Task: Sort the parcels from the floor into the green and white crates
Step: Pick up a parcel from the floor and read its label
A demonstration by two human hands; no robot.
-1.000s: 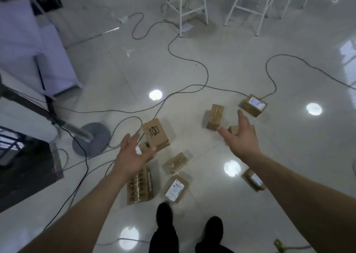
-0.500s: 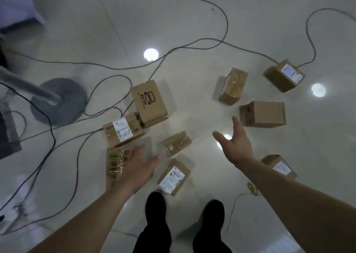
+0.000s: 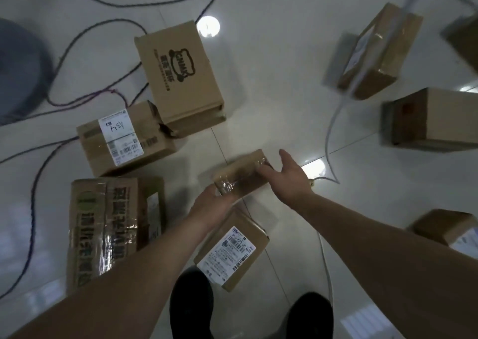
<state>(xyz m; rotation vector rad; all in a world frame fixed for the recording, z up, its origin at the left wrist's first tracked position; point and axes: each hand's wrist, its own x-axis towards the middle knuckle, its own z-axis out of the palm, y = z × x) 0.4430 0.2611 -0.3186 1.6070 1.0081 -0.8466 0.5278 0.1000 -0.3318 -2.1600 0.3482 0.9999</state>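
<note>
Floor (image 3: 271,85): pale glossy tile, items listed from the person's feet outward.

1. Two black shoes (image 3: 191,305), at the bottom edge.
2. Flat parcel (image 3: 231,248), brown, white printed label on top, lying just ahead of the shoes and partly under the left forearm.
3. Large taped box (image 3: 103,230), green and black print, to the left of the flat parcel.
4. Left hand (image 3: 209,207): grip clamped on the near-left end of the small parcel (image 3: 240,176), thumb on top, fingers hidden beneath it.
5. Right hand (image 3: 287,178): grip on the far-right end of the same parcel, fingers bent over its edge, thumb standing apart.
6. Small parcel: brown, wrapped in shiny clear tape, blurred, held between both hands at the middle of the scene. Whether it rests on the floor or is lifted cannot be told.
7. Labelled box (image 3: 121,137), white label with handwriting, just beyond the large taped box, with one flap torn.
8. Logo box (image 3: 181,72), black printed emblem, touching the labelled box at its far-right corner.
9. Plain box (image 3: 434,116), at the right edge, well apart from the hands.
10. Taped box (image 3: 375,51), beyond the plain box, tilted.
11. Corner box (image 3: 450,230), near right, partly cut off.
12. Dark cables (image 3: 64,51), looping across the left of the floor beside a grey round base (image 3: 20,67).
</note>
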